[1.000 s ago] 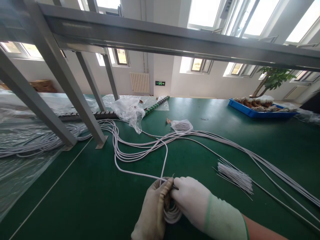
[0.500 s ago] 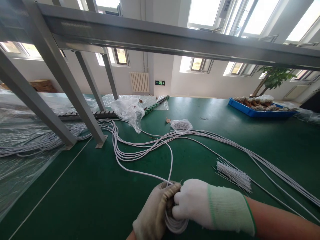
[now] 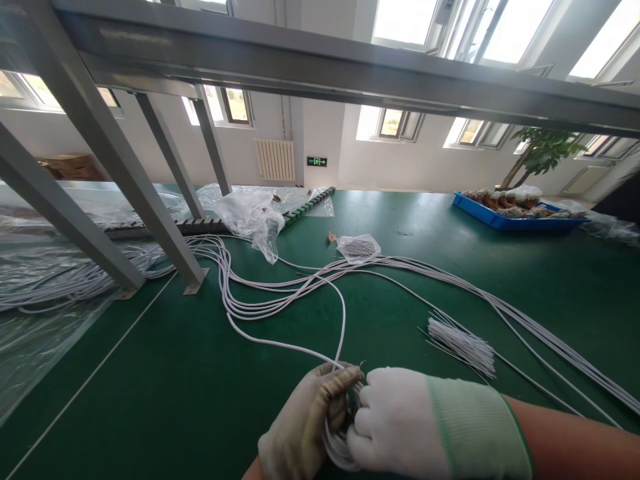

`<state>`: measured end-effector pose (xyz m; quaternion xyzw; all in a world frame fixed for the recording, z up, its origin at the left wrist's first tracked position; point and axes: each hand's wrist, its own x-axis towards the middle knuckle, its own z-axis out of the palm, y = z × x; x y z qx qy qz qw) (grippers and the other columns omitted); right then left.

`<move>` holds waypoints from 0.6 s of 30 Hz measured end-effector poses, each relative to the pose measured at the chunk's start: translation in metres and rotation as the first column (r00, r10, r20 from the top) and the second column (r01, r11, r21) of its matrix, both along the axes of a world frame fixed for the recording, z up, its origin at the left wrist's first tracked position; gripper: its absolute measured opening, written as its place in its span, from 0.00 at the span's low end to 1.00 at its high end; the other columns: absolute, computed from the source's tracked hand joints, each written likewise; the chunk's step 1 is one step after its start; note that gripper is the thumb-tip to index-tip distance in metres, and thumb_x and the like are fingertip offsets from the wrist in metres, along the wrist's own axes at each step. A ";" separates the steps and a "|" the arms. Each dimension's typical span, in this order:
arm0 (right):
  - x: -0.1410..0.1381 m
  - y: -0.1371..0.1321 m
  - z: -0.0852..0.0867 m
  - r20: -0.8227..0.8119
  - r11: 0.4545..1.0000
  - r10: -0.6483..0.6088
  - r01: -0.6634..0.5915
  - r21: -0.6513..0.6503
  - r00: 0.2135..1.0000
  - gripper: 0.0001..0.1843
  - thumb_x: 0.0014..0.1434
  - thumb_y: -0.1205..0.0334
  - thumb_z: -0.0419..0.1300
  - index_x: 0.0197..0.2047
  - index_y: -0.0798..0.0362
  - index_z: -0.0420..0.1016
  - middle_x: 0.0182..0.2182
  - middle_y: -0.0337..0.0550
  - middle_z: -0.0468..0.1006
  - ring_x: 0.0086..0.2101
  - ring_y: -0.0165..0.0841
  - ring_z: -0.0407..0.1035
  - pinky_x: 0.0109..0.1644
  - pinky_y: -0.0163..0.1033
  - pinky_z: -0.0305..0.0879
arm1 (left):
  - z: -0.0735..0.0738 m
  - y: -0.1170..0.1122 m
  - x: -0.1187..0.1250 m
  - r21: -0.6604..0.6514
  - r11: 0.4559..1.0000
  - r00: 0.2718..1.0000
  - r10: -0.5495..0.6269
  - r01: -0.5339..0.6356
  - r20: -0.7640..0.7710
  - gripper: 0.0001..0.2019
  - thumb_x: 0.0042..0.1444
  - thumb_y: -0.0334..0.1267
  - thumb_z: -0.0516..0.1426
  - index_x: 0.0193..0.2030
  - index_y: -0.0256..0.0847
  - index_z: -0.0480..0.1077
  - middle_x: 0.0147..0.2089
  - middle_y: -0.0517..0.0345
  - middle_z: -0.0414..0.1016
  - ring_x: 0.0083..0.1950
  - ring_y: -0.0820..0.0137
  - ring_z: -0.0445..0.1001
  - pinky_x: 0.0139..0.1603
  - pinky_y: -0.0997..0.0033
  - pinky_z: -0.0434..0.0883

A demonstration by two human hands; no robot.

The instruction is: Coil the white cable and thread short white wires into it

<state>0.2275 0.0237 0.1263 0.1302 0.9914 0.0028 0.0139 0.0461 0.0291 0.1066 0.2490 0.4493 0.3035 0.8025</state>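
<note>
Matt knit cloth covers the hands [image 3: 303, 420]; the coil [image 3: 338, 455] between them looks smooth, plastic. Beyond them, the surface [image 3: 395, 323] appears smooth, faintly glossy.

The left hand [image 3: 307, 417] and right hand [image 3: 400, 423] hide much of the coiled cable [image 3: 337, 453]; the right fingers' tips are unseen; the long cables [image 3: 483, 293] are cut off at the right edge

At the grip are one left hand [image 3: 300, 427], one right hand [image 3: 400, 423] (two, both gloved) and one coil [image 3: 338, 452]; beyond it, one tray [image 3: 523, 224], one sign [image 3: 317, 161].
</note>
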 end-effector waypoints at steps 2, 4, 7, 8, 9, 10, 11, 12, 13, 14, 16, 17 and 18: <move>0.000 -0.003 0.001 0.002 1.000 0.017 -0.017 0.013 1.000 0.07 0.69 0.64 0.61 0.50 0.53 0.74 0.32 0.38 0.78 0.29 0.35 0.64 0.31 0.45 0.53 | -0.009 0.000 -0.004 0.038 0.998 0.997 -0.039 0.041 -0.062 0.11 0.50 0.21 0.63 0.35 0.40 0.82 0.37 0.55 0.85 0.42 0.63 0.81 0.48 0.70 0.76; 0.002 -0.004 -0.002 -0.007 0.999 0.038 -0.038 0.018 0.999 0.03 0.69 0.64 0.60 0.44 0.52 0.75 0.30 0.38 0.76 0.28 0.35 0.61 0.31 0.45 0.52 | -0.025 -0.002 -0.011 0.160 0.982 0.982 -0.072 0.100 -0.173 0.13 0.50 0.24 0.67 0.42 0.42 0.82 0.43 0.54 0.85 0.48 0.59 0.80 0.54 0.65 0.75; 0.009 -0.002 -0.013 -0.089 0.998 0.037 -0.032 0.060 0.995 0.08 0.69 0.65 0.57 0.38 0.51 0.74 0.29 0.40 0.74 0.28 0.36 0.59 0.29 0.46 0.48 | -0.046 -0.005 -0.023 0.321 0.929 0.950 -0.085 0.185 -0.302 0.21 0.52 0.32 0.68 0.55 0.43 0.78 0.56 0.49 0.80 0.57 0.54 0.77 0.61 0.59 0.72; 0.011 0.000 -0.018 -0.145 0.998 0.003 0.007 0.068 0.989 0.09 0.69 0.67 0.54 0.37 0.52 0.74 0.29 0.41 0.73 0.27 0.36 0.58 0.29 0.46 0.48 | -0.050 -0.005 -0.025 0.350 0.918 0.951 -0.075 0.184 -0.301 0.22 0.54 0.33 0.67 0.56 0.44 0.77 0.58 0.49 0.79 0.58 0.54 0.76 0.62 0.58 0.71; 0.014 0.002 -0.024 -0.223 0.996 -0.057 0.072 0.059 0.973 0.10 0.68 0.68 0.52 0.37 0.53 0.74 0.28 0.42 0.72 0.27 0.36 0.57 0.29 0.45 0.48 | -0.051 -0.005 -0.027 0.354 0.921 0.958 -0.062 0.163 -0.282 0.21 0.54 0.33 0.66 0.56 0.44 0.77 0.57 0.49 0.79 0.58 0.54 0.76 0.62 0.58 0.71; 0.017 0.003 -0.029 -0.319 0.988 -0.140 0.154 0.018 0.937 0.12 0.67 0.70 0.50 0.37 0.54 0.73 0.28 0.42 0.71 0.26 0.36 0.57 0.29 0.44 0.50 | -0.049 -0.005 -0.027 0.336 0.932 0.968 -0.048 0.133 -0.248 0.18 0.55 0.33 0.65 0.54 0.44 0.77 0.54 0.50 0.80 0.56 0.55 0.76 0.62 0.58 0.71; 0.019 0.004 -0.035 -0.412 0.970 -0.238 0.234 -0.062 0.879 0.12 0.67 0.71 0.49 0.36 0.54 0.73 0.27 0.42 0.70 0.26 0.35 0.57 0.29 0.43 0.52 | -0.046 -0.004 -0.026 0.306 0.946 0.977 -0.042 0.106 -0.207 0.14 0.56 0.34 0.64 0.50 0.45 0.78 0.50 0.52 0.81 0.53 0.56 0.77 0.60 0.59 0.72; 0.020 0.003 -0.041 -0.489 0.939 -0.344 0.299 -0.170 0.801 0.12 0.67 0.71 0.49 0.37 0.54 0.72 0.27 0.41 0.70 0.26 0.34 0.58 0.29 0.41 0.54 | -0.042 -0.002 -0.024 0.275 0.957 0.985 -0.045 0.090 -0.167 0.10 0.58 0.35 0.63 0.47 0.46 0.78 0.47 0.53 0.81 0.50 0.58 0.78 0.58 0.59 0.73; 0.020 0.003 -0.047 -0.543 0.894 -0.447 0.342 -0.289 0.711 0.11 0.67 0.71 0.50 0.37 0.53 0.71 0.27 0.40 0.70 0.26 0.33 0.60 0.30 0.39 0.56 | -0.037 -0.001 -0.022 0.243 0.966 0.989 -0.055 0.087 -0.136 0.08 0.59 0.37 0.62 0.45 0.46 0.77 0.44 0.54 0.81 0.48 0.58 0.78 0.56 0.60 0.74; 0.019 0.001 -0.054 -0.573 0.843 -0.536 0.356 -0.403 0.620 0.10 0.68 0.70 0.51 0.37 0.52 0.71 0.28 0.39 0.70 0.27 0.32 0.62 0.31 0.37 0.59 | -0.032 0.001 -0.020 0.221 0.970 0.991 -0.076 0.099 -0.112 0.07 0.60 0.39 0.62 0.45 0.46 0.76 0.43 0.55 0.81 0.47 0.59 0.78 0.55 0.60 0.74; 0.015 -0.003 -0.066 -0.589 0.739 -0.671 0.338 -0.583 0.450 0.07 0.67 0.70 0.55 0.38 0.50 0.71 0.30 0.37 0.72 0.28 0.31 0.65 0.33 0.34 0.62 | -0.024 0.002 -0.015 0.174 0.977 0.992 -0.111 0.121 -0.065 0.12 0.60 0.42 0.63 0.48 0.44 0.75 0.45 0.54 0.81 0.47 0.59 0.78 0.55 0.60 0.74; 0.013 -0.005 -0.071 -0.589 0.695 -0.717 0.321 -0.643 0.373 0.07 0.67 0.70 0.56 0.38 0.49 0.71 0.30 0.36 0.72 0.28 0.31 0.66 0.33 0.33 0.63 | -0.021 0.003 -0.012 0.141 0.983 0.992 -0.116 0.121 -0.041 0.13 0.58 0.42 0.63 0.49 0.43 0.75 0.46 0.54 0.81 0.48 0.60 0.78 0.55 0.60 0.74; 0.010 -0.006 -0.076 -0.587 0.661 -0.750 0.300 -0.688 0.306 0.07 0.66 0.71 0.56 0.38 0.49 0.71 0.29 0.35 0.72 0.28 0.30 0.66 0.32 0.33 0.64 | -0.018 0.002 -0.011 0.104 0.989 0.994 -0.107 0.109 -0.022 0.14 0.57 0.42 0.65 0.49 0.43 0.75 0.46 0.54 0.81 0.48 0.60 0.78 0.55 0.61 0.74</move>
